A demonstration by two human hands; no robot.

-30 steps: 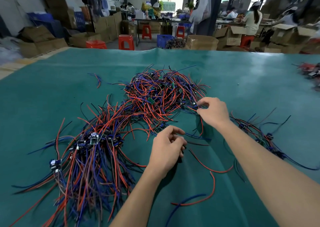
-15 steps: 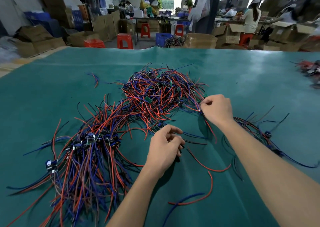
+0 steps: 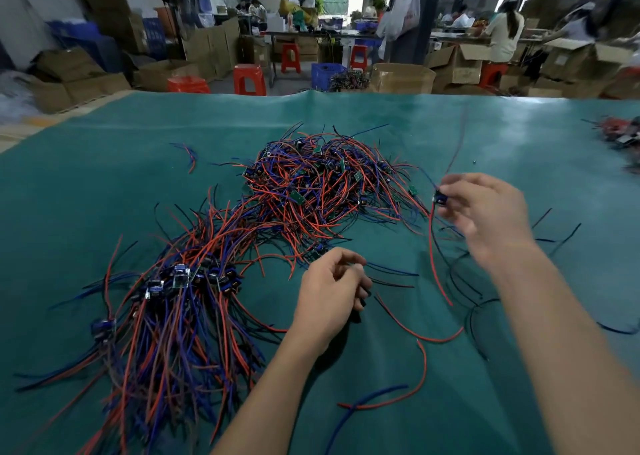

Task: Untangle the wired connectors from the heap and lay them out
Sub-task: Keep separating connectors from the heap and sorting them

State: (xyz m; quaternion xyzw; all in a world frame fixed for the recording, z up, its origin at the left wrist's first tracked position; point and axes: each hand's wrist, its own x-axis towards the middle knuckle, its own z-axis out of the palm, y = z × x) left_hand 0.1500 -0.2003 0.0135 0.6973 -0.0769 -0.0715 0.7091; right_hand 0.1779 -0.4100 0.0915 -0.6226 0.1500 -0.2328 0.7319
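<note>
Up off the green mat [image 3: 104,184], the blurred right hand [image 3: 481,208] pinches a blue connector [image 3: 440,198] trailing red and black wires; the left hand [image 3: 329,298] grips dark wire ends. One tangled heap [image 3: 322,180] lies beyond, one laid-out bundle [image 3: 166,302] left; four red stools [image 3: 250,79] behind.

Tangled heap [image 3: 329,184] of red, blue and black wires with small green boards, lying mid-table toward the far side. Nearer and to the left, a laid-out bundle [image 3: 173,309]: blue connectors roughly in a row at its far end, wires trailing toward the near edge. One connector [image 3: 440,198], small and blue, is raised off the table just right of the heap; its red wire [image 3: 437,264] hangs down and one wire rises, blurred.
</note>
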